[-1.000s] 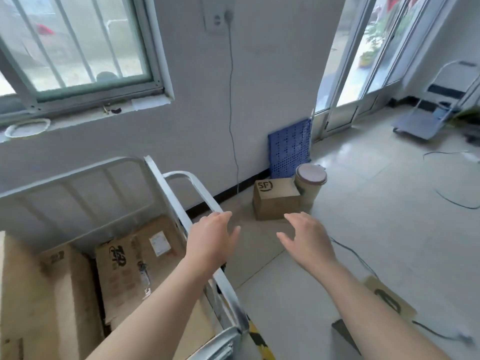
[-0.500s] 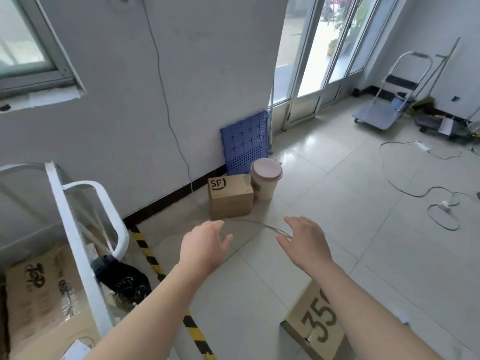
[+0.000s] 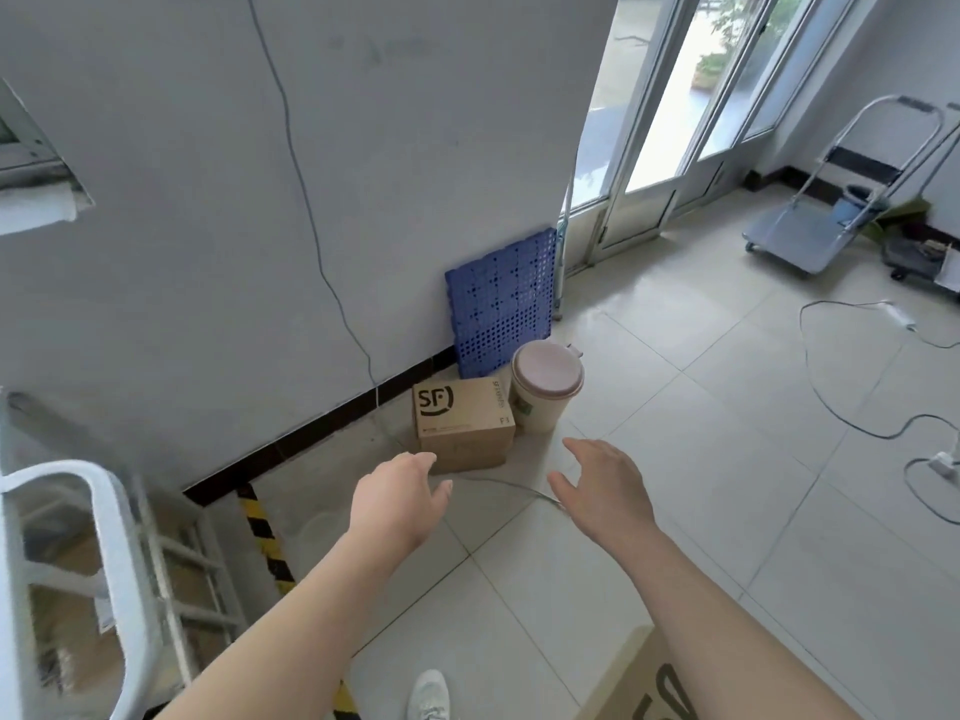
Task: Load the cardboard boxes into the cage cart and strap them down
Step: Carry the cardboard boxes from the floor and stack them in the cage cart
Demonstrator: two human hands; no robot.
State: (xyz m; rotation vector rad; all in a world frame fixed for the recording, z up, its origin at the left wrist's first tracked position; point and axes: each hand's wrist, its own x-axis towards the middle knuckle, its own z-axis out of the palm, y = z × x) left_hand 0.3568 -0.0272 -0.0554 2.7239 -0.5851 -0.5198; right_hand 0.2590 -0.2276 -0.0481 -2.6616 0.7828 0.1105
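Note:
A small cardboard box marked SF (image 3: 464, 423) sits on the floor against the wall. My left hand (image 3: 397, 504) and my right hand (image 3: 605, 488) are stretched out just short of it, one on each side, both with fingers apart and holding nothing. The white cage cart (image 3: 111, 558) stands at the left edge, its inside blurred. Another cardboard box (image 3: 641, 685) with black print shows at the bottom right, partly hidden under my right forearm.
A lidded beige bin (image 3: 545, 394) stands touching the SF box's right side, with a blue perforated panel (image 3: 498, 298) leaning behind. Yellow-black tape (image 3: 265, 537) runs across the tiles. Cables (image 3: 841, 402) trail at right. A folding platform trolley (image 3: 821, 226) is parked far right.
The view has swung right, away from the cart and its loaded boxes. The SF box has come closer, and both empty hands have reached further toward it.

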